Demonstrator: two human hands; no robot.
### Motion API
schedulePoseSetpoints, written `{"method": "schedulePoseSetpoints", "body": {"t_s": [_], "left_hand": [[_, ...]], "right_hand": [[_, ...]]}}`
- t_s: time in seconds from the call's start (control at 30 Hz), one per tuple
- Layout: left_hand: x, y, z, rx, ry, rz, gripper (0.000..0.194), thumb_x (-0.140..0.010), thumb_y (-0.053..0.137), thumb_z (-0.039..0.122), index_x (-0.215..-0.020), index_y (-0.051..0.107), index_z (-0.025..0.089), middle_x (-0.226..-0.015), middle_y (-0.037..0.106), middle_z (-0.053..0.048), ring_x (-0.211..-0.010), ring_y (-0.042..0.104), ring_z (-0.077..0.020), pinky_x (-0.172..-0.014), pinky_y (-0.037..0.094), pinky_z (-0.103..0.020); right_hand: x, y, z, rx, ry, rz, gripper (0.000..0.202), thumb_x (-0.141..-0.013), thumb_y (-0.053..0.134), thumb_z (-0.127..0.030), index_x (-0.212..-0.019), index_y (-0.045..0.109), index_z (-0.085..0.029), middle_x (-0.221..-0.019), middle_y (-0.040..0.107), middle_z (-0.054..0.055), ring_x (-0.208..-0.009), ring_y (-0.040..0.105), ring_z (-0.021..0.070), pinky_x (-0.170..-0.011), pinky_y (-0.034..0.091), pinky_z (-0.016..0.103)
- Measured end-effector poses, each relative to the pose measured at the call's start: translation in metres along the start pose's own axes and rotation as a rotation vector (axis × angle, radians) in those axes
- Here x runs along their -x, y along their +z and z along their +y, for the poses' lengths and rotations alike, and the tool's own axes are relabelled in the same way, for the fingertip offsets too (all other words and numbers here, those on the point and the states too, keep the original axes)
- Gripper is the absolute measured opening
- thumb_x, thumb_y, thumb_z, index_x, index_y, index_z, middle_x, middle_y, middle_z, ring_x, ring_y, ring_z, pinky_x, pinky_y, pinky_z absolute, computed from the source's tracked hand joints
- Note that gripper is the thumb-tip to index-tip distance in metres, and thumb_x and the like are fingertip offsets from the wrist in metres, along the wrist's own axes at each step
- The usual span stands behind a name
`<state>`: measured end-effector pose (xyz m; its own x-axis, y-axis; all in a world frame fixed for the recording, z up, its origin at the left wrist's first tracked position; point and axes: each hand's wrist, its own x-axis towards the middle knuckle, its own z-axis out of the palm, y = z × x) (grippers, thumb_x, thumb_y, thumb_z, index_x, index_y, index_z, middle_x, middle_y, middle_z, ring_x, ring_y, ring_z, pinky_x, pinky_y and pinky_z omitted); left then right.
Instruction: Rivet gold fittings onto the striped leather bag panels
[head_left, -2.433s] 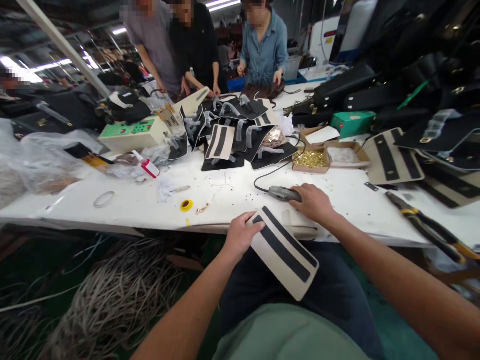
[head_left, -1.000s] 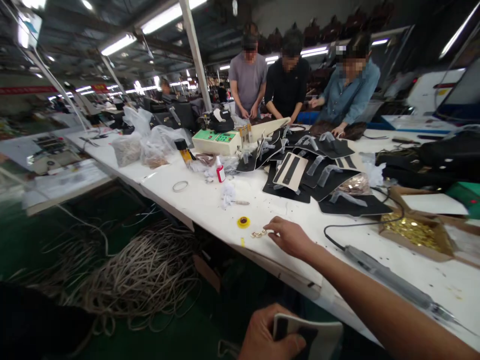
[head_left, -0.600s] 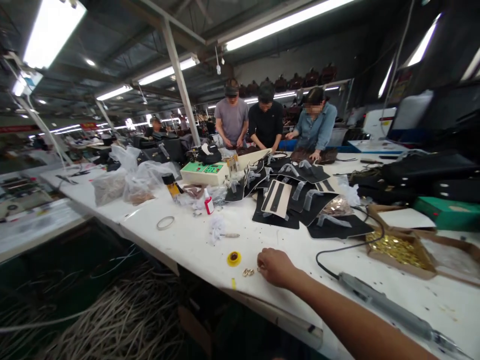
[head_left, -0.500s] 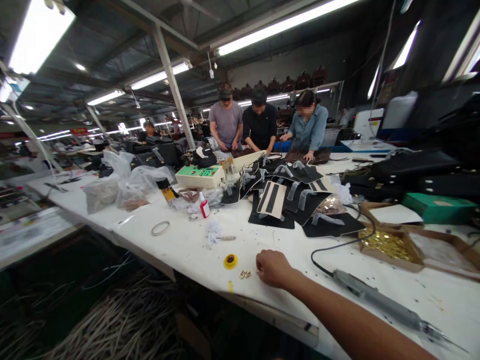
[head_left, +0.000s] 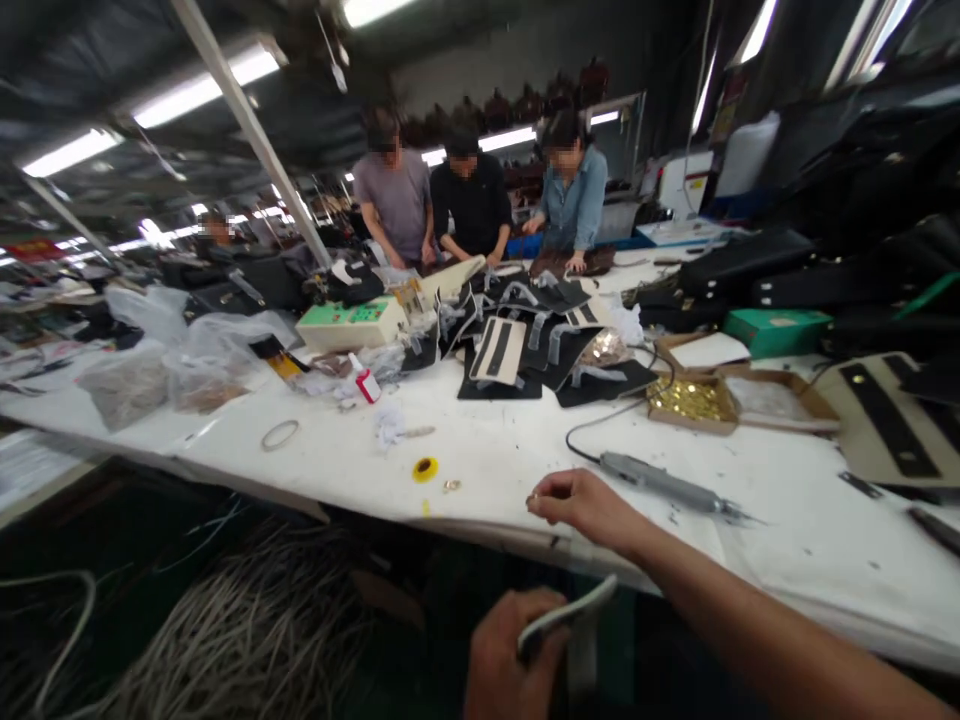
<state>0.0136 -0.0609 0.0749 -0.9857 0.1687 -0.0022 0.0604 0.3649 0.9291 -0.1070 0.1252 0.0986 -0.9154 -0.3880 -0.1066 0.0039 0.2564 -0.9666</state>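
Note:
At the bottom, below the table's front edge, my left hand (head_left: pixel 514 650) grips a pale-edged flat piece (head_left: pixel 574 612) that stands on its side. My right hand (head_left: pixel 581 503) is over the front of the white table (head_left: pixel 495 440), thumb and forefinger pinched on a tiny metal piece (head_left: pixel 532 498). To its left on the table lie small gold rings (head_left: pixel 451 486) and a yellow tape roll (head_left: pixel 425 469). Behind my right hand rests a grey electric screwdriver (head_left: pixel 664 480) with its cord running back.
Black panels with strips (head_left: pixel 536 335) are heaped mid-table. A box of gold pieces (head_left: pixel 694 398) stands to the right, beside a green box (head_left: pixel 776 332). A red-and-white bottle (head_left: pixel 365 382) and green-topped machine (head_left: pixel 352 325) are left. Three people work behind; a bundle of strips (head_left: pixel 247 630) lies below.
My left hand has come into view with the flat piece. My right hand has turned, its pinch now showing a tiny piece. The view has shifted right and down.

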Motion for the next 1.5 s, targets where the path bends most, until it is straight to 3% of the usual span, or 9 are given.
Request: {"method": "schedulePoseSetpoints", "body": {"t_s": [0.17,0.23,0.37,0.67,1.0,1.17,1.37,1.5], "left_hand": [[-0.015,0.018,0.004,-0.144,0.563,-0.003,0.023,-0.087,0.066,0.009,-0.104,0.069,0.025,-0.107,0.076,-0.005,-0.099,0.072,-0.0193,-0.088,0.057,-0.034],[-0.021,0.024,0.012,-0.174,0.679,-0.054,0.027,-0.084,0.067,0.005,-0.105,0.068,0.022,-0.108,0.076,-0.007,-0.099,0.072,-0.019,-0.087,0.057,-0.033],[-0.026,0.033,0.029,-0.242,0.788,-0.127,0.03,-0.082,0.065,0.001,-0.106,0.068,0.019,-0.11,0.075,-0.01,-0.101,0.071,-0.0199,-0.087,0.058,-0.035],[-0.022,0.049,0.041,-0.342,0.83,-0.151,0.028,-0.084,0.06,0.006,-0.106,0.07,0.021,-0.11,0.077,-0.01,-0.098,0.073,-0.022,-0.085,0.06,-0.037],[-0.019,0.049,0.041,-0.357,0.857,-0.145,0.027,-0.082,0.062,0.002,-0.103,0.069,0.018,-0.105,0.077,-0.01,-0.099,0.073,-0.0204,-0.087,0.061,-0.037],[-0.02,0.049,0.04,-0.363,0.837,-0.16,0.022,-0.086,0.061,0.005,-0.1,0.069,0.019,-0.103,0.078,-0.009,-0.096,0.074,-0.02,-0.084,0.061,-0.036],[-0.021,0.05,0.038,-0.346,0.833,-0.145,0.02,-0.085,0.062,0.004,-0.097,0.07,0.018,-0.099,0.078,-0.009,-0.092,0.074,-0.0193,-0.08,0.061,-0.033],[-0.021,0.05,0.032,-0.335,0.83,-0.14,0.024,-0.085,0.059,0.002,-0.1,0.069,0.019,-0.101,0.078,-0.008,-0.094,0.073,-0.0185,-0.081,0.06,-0.033]], "right_hand": [[0.081,-0.028,0.005,-0.258,0.131,-0.031,0.036,-0.081,0.072,-0.051,-0.085,0.072,-0.015,-0.073,0.064,-0.001,-0.066,0.052,0.0116,-0.062,0.038,0.024],[0.102,-0.034,0.008,-0.286,0.175,-0.048,0.037,-0.081,0.073,-0.052,-0.085,0.072,-0.016,-0.072,0.063,-0.001,-0.064,0.05,0.0112,-0.06,0.037,0.024],[0.129,-0.042,0.013,-0.299,0.172,-0.03,0.034,-0.081,0.074,-0.051,-0.084,0.071,-0.016,-0.075,0.062,0.0,-0.067,0.051,0.0121,-0.061,0.038,0.024],[0.151,-0.052,0.023,-0.185,0.111,-0.013,0.035,-0.085,0.069,-0.052,-0.087,0.074,-0.017,-0.083,0.068,0.003,-0.076,0.058,0.0163,-0.069,0.047,0.028],[0.151,-0.046,0.031,-0.093,0.049,0.034,0.03,-0.088,0.067,-0.048,-0.088,0.075,-0.019,-0.084,0.068,0.002,-0.077,0.059,0.0162,-0.07,0.046,0.027],[0.152,-0.043,0.027,0.085,-0.025,0.058,0.023,-0.09,0.065,-0.04,-0.085,0.075,-0.02,-0.082,0.068,0.002,-0.076,0.061,0.0158,-0.069,0.046,0.027],[0.15,-0.04,0.03,-0.033,0.114,-0.011,0.027,-0.089,0.066,-0.044,-0.085,0.072,-0.019,-0.077,0.066,0.001,-0.069,0.056,0.0139,-0.062,0.042,0.026],[0.148,-0.036,0.033,-0.11,0.151,0.011,0.027,-0.086,0.069,-0.044,-0.089,0.07,-0.017,-0.078,0.065,0.001,-0.07,0.054,0.0139,-0.065,0.043,0.026]]}}
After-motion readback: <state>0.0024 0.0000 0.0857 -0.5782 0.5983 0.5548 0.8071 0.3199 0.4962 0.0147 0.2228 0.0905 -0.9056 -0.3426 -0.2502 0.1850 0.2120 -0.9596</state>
